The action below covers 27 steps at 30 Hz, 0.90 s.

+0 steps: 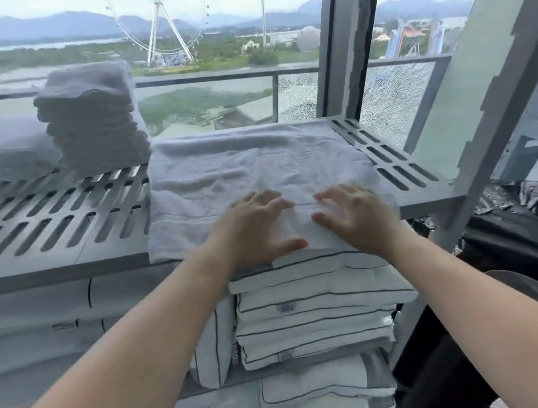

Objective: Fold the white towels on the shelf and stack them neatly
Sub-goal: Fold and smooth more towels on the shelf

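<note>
Grips splayed apart, holding nothing — left hand [257,228] and right hand [357,217] pressed side by side on near edge of white terry towel [255,162], which ran away over grey slotted shelf [55,220].

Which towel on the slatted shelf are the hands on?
The spread-out towel at the front right, under the left hand and right hand; the folded stack stands back left, untouched.
</note>
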Each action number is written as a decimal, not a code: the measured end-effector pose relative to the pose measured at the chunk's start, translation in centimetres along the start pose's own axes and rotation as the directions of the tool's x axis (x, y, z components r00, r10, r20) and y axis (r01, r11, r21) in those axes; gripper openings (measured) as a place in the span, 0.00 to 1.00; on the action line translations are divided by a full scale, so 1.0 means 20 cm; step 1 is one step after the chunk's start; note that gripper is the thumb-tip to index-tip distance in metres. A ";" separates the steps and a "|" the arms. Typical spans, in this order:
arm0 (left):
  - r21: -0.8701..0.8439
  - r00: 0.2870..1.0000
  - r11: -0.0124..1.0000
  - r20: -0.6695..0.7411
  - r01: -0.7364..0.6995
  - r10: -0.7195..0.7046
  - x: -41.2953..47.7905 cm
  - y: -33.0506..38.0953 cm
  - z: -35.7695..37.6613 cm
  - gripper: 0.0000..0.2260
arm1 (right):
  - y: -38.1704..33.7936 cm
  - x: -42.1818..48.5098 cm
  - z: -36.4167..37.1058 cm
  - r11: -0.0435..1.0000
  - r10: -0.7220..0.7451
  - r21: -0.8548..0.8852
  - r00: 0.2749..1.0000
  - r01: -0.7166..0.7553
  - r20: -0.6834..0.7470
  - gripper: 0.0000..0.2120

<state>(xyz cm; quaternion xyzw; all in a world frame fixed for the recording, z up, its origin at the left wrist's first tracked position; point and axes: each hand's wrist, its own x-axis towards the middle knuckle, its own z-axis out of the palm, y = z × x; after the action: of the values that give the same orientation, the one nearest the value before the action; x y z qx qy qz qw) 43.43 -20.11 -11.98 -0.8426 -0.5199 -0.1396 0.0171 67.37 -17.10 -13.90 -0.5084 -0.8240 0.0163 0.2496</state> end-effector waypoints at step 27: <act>0.301 0.981 0.949 -0.191 0.099 -0.042 -0.11 0.18 -0.08 0.12 | 0.08 -0.04 -0.25 0.967 0.075 -0.249 0.995 -0.058 0.060 0.10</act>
<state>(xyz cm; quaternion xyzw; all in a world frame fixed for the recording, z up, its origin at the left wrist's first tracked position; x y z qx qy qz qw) 45.31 -23.87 -10.61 -0.7940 -0.5613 -0.1336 0.1913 71.10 -18.20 -10.31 -0.5620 -0.8102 -0.0606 0.1552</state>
